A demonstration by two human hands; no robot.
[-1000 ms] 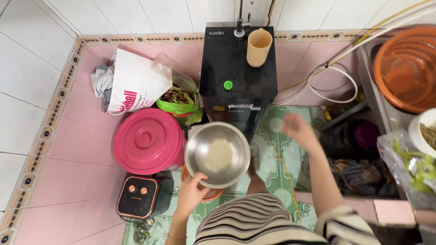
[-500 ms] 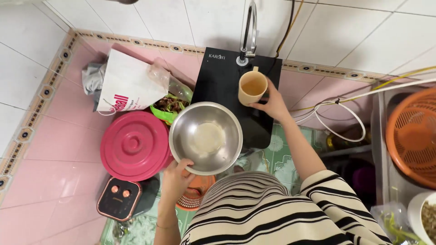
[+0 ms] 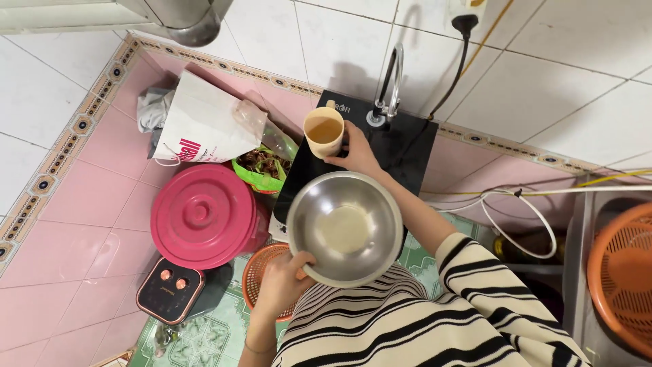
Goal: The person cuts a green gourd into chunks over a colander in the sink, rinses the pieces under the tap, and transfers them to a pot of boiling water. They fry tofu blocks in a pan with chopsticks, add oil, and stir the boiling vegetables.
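Holding a steel bowl (image 3: pixel 345 228) by its near rim, my left hand (image 3: pixel 284 277) is clenching around the edge with the thumb hooked over the lip, keeping the bowl level in front of my striped top. The bowl is sitting open side up, with only a pale film showing at its bottom. My right hand (image 3: pixel 356 153) is reaching forward past the bowl's far rim and is wrapping its fingers around the side of a tan plastic cup (image 3: pixel 324 132), which is standing upright on the black water dispenser (image 3: pixel 401 146), just left of the curved metal tap (image 3: pixel 388 85). The cup is carrying a brownish liquid close to its brim.

The cup is lying directly beyond the bowl, up and slightly left of it, and the two are near but not touching; the cup's long axis is running vertical, so its mouth is facing up, just as the bowl's is. My right hand is the one on the cup, while the left is fully taken by the bowl.

Off to the left, a pink lidded bucket (image 3: pixel 204 216) is standing on the floor beside a white paper bag (image 3: pixel 198 126) and a green bag (image 3: pixel 261 166) of dark bits, with an orange basket (image 3: pixel 261 275) partly hidden under the bowl.
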